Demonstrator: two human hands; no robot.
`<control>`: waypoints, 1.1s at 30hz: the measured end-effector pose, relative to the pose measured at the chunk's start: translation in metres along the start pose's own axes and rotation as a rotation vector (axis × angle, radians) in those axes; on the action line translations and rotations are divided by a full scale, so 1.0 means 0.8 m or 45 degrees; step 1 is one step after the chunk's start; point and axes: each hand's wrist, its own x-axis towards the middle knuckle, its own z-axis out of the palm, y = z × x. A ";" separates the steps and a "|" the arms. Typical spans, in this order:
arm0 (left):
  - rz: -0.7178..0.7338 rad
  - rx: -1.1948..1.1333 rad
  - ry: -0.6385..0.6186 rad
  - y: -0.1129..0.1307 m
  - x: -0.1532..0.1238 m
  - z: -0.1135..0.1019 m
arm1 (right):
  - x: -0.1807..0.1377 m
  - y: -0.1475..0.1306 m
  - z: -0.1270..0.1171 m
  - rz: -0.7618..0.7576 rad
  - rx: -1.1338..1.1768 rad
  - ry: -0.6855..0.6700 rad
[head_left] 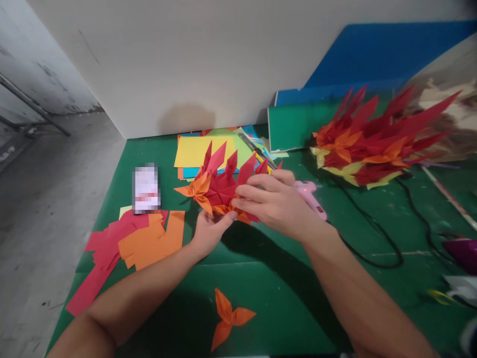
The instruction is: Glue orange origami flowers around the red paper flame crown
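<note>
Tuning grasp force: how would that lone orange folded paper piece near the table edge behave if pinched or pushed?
The orange folded piece is probably very light, being thin paper. Its raised pointed flaps would likely crush under a firm pinch. Pushed, it should slide, not roll, on the green table.

The right hand [278, 201] covers the near right part of the folded red and orange paper cluster [219, 186], and most of the pink glue gun [311, 196] behind it, so the gun's grip cannot be seen. The small card [146, 189] near the table's left edge is blurred past reading. At the right edge, a purple object [464, 251] and a white one [464, 288] are cut off and cannot be identified. Both forearms run out of the bottom edge.
</note>
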 end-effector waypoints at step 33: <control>-0.068 -0.019 -0.026 -0.003 0.000 -0.004 | -0.005 0.014 0.009 0.017 -0.044 0.120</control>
